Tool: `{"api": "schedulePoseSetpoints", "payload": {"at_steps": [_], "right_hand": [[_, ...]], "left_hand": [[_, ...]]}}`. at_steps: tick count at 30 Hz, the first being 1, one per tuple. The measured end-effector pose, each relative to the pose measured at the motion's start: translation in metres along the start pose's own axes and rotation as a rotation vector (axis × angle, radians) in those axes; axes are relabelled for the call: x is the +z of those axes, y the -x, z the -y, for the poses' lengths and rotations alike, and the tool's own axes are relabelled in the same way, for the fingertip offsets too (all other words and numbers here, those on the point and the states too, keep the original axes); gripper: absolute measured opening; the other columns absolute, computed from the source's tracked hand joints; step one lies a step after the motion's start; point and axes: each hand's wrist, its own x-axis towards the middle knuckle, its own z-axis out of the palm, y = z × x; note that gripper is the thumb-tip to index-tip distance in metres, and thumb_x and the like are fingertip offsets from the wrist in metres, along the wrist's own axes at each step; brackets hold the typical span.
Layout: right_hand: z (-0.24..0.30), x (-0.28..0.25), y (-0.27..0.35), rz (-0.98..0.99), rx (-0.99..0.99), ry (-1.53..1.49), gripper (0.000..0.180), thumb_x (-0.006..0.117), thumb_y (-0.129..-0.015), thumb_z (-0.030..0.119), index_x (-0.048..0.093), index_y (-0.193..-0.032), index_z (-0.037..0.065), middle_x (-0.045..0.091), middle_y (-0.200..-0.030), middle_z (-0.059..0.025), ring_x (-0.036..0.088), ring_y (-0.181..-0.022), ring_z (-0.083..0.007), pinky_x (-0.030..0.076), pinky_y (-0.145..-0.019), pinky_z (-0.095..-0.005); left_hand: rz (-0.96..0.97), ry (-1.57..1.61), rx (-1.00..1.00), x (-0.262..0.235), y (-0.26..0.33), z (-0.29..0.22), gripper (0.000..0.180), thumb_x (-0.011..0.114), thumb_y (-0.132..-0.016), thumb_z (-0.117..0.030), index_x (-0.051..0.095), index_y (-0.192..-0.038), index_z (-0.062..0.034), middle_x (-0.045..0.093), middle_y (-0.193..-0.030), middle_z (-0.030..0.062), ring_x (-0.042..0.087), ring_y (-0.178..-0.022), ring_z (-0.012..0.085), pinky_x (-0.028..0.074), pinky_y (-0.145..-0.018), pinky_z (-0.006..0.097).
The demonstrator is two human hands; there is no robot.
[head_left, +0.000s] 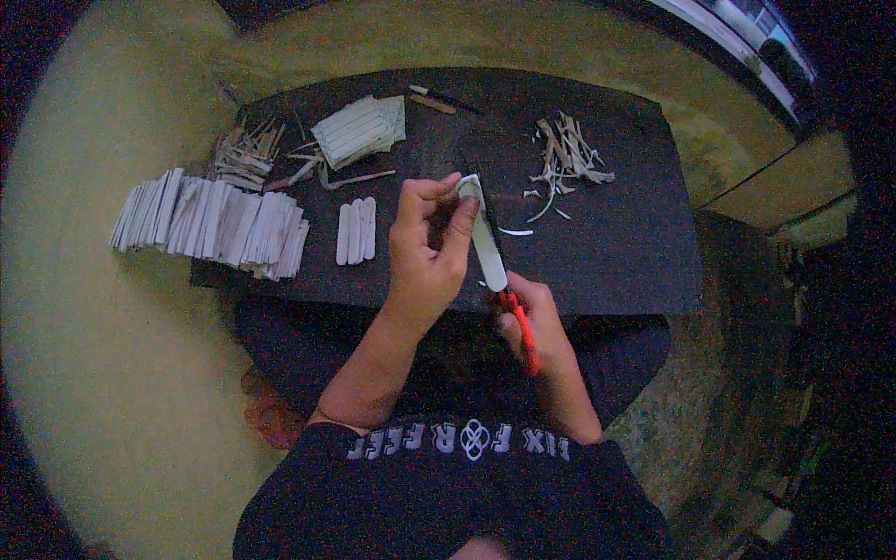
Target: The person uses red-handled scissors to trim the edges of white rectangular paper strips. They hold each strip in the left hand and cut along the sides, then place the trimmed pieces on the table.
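My left hand [425, 252] pinches the upper end of a white strip with a rounded lower end [489, 257], thumb in front and fingers curled behind. My right hand [551, 336] grips a pair of scissors by the orange handles [525, 341]. Their dark blades run up along the strip's right edge, partly hidden by it; how far they are spread is unclear. A thin curled white trimming [515, 231] lies just right of the strip. Several similar round-ended strips [356, 231] lie side by side left of my left hand.
The dark table [625, 257] holds a long packed row of pale strips [224, 224] at left, brownish offcuts [247, 154] behind it, and lined paper sheets [359, 131]. A dark pen [446, 97] lies at the back. Curled scraps [567, 154] are heaped at the right.
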Motion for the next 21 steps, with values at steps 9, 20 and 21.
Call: {"api": "schedulePoseSetpoints", "payload": {"at_steps": [9,20,21], "right_hand": [[-0.0017,0.0018,-0.0018,-0.046,-0.027,0.033,0.059,0.064,-0.060,0.051,0.054,-0.086,-0.001,0.052,-0.059,-0.0109,0.046,-0.052,-0.0181,0.041,-0.052,-0.0320],[-0.0017,0.0032,-0.0009,-0.056,0.023,-0.045,0.053,0.067,-0.058,0.050,0.053,-0.074,0.001,0.047,-0.052,-0.0075,0.040,-0.048,-0.0154,0.037,-0.047,-0.0322],[-0.0028,0.0036,-0.0008,-0.060,0.015,-0.034,0.052,0.067,-0.058,0.049,0.052,-0.074,0.001,0.047,-0.052,-0.0075,0.040,-0.048,-0.0157,0.037,-0.047,-0.0323]], "left_hand": [[-0.026,-0.008,0.053,-0.0006,0.0000,0.0013,0.021,0.054,-0.080,-0.005,0.043,-0.097,-0.0022,0.056,-0.083,0.0085,0.053,-0.076,0.0108,0.043,-0.065,0.023],[-0.036,-0.022,0.012,-0.0008,0.0002,-0.0012,0.021,0.053,-0.079,-0.005,0.043,-0.097,-0.0021,0.055,-0.083,0.0083,0.053,-0.075,0.0108,0.042,-0.065,0.023],[-0.036,-0.018,0.009,-0.0011,0.0002,-0.0013,0.021,0.054,-0.079,-0.005,0.043,-0.097,-0.0020,0.055,-0.083,0.0083,0.053,-0.075,0.0108,0.042,-0.065,0.023]]}}
